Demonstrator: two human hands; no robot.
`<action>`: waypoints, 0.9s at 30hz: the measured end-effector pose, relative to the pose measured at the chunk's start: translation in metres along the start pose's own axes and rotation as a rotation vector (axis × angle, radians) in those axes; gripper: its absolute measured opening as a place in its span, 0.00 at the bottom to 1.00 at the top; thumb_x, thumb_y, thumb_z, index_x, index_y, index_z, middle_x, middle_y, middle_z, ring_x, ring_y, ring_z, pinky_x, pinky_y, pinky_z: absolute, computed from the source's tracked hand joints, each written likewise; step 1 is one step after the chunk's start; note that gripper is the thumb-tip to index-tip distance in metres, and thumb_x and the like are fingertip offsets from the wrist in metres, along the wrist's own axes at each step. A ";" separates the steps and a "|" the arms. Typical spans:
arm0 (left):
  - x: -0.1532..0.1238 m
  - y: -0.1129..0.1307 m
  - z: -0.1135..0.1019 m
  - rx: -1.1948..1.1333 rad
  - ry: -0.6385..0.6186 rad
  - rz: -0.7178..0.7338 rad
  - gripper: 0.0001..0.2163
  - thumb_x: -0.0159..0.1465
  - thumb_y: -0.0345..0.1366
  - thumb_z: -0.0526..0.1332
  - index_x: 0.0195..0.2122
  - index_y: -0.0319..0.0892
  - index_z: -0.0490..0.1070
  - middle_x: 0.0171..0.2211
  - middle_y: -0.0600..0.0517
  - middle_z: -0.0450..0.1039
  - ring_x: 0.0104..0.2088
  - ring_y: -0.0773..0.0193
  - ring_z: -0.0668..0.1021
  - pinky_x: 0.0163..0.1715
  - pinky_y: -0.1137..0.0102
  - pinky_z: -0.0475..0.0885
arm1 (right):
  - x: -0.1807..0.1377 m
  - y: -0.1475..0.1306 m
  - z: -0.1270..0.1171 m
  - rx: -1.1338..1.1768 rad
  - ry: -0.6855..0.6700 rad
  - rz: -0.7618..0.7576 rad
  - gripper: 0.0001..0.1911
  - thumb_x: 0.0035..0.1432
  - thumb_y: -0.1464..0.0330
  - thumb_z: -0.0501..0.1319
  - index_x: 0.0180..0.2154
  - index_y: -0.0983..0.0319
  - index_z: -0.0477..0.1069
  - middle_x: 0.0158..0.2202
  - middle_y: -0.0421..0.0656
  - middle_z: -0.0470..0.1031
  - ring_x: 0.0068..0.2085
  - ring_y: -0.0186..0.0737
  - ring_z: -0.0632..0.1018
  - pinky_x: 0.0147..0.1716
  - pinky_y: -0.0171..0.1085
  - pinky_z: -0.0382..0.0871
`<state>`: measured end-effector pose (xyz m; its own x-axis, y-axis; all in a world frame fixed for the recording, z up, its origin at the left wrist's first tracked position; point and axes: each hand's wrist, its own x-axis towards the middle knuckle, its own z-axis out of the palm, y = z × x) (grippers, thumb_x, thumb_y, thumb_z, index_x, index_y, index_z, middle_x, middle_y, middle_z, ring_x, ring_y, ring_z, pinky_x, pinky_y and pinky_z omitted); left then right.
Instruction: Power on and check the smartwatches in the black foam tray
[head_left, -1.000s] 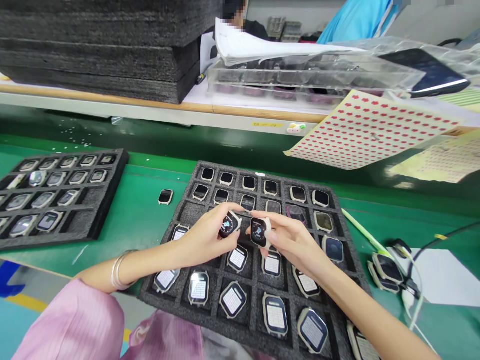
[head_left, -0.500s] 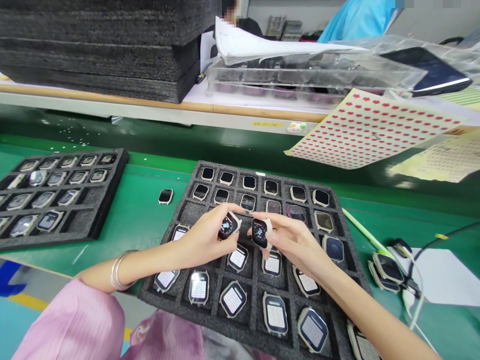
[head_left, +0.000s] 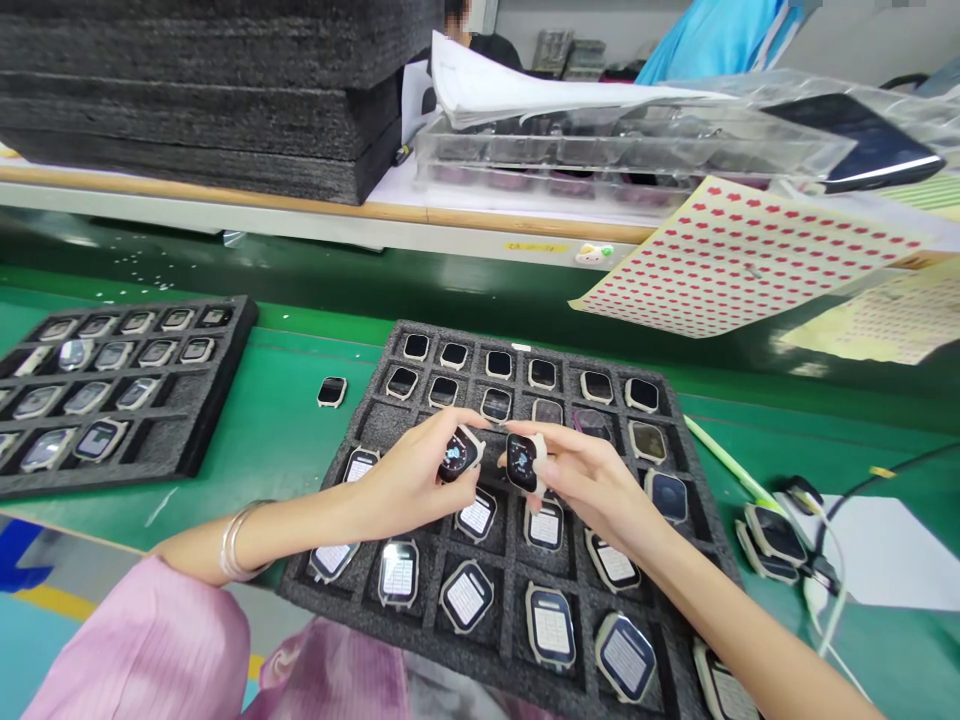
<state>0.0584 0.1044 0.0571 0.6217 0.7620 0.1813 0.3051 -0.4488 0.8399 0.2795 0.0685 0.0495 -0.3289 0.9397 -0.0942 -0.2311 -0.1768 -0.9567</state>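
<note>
My left hand [head_left: 420, 465] grips a smartwatch [head_left: 459, 455] without a strap, its dark screen lit with a small blue figure. In my right hand [head_left: 592, 475] is a second smartwatch [head_left: 521, 462], with a similar lit screen and a pale case. The two watches are held close together, apart, above the middle of a black foam tray [head_left: 469, 682]. Several watch bodies lie in the tray's compartments. Those in the far rows have dark screens, while a near one [head_left: 466, 597] shows a white page. My hands hide some middle compartments.
At the left lies another foam tray [head_left: 217, 400] of watches. A single watch [head_left: 332, 391] rests between the trays. Stacked watches [head_left: 776, 540], cables and white paper [head_left: 892, 555] are on the right. A sticker sheet [head_left: 739, 260] overhangs the shelf, which bears foam blocks [head_left: 187, 90].
The watch in my right hand has shifted slightly up and to the right. The left hand stays nearly still, its watch turned a little. The blue garment in the background has moved.
</note>
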 end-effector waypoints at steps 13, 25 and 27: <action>0.002 -0.004 0.001 -0.207 0.000 -0.154 0.26 0.60 0.33 0.61 0.59 0.43 0.54 0.41 0.49 0.70 0.39 0.58 0.75 0.38 0.65 0.72 | -0.001 -0.003 0.002 0.083 -0.042 0.076 0.20 0.60 0.66 0.65 0.54 0.61 0.71 0.35 0.45 0.78 0.27 0.35 0.77 0.28 0.35 0.73; 0.010 -0.002 -0.001 -0.901 -0.020 -0.425 0.16 0.56 0.29 0.59 0.47 0.41 0.65 0.37 0.49 0.75 0.41 0.58 0.79 0.36 0.64 0.77 | 0.004 0.005 0.002 0.031 0.070 0.133 0.20 0.58 0.67 0.63 0.52 0.64 0.69 0.34 0.46 0.78 0.27 0.39 0.78 0.23 0.35 0.71; 0.009 -0.003 0.000 -0.910 -0.029 -0.412 0.16 0.56 0.29 0.58 0.47 0.41 0.65 0.37 0.49 0.75 0.42 0.58 0.78 0.37 0.64 0.77 | 0.003 0.006 0.001 -0.019 0.104 0.104 0.22 0.57 0.67 0.63 0.54 0.63 0.68 0.35 0.46 0.78 0.27 0.39 0.78 0.23 0.36 0.71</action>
<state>0.0630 0.1131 0.0560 0.6127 0.7605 -0.2150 -0.1605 0.3861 0.9084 0.2756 0.0701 0.0434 -0.2536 0.9419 -0.2203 -0.1833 -0.2704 -0.9451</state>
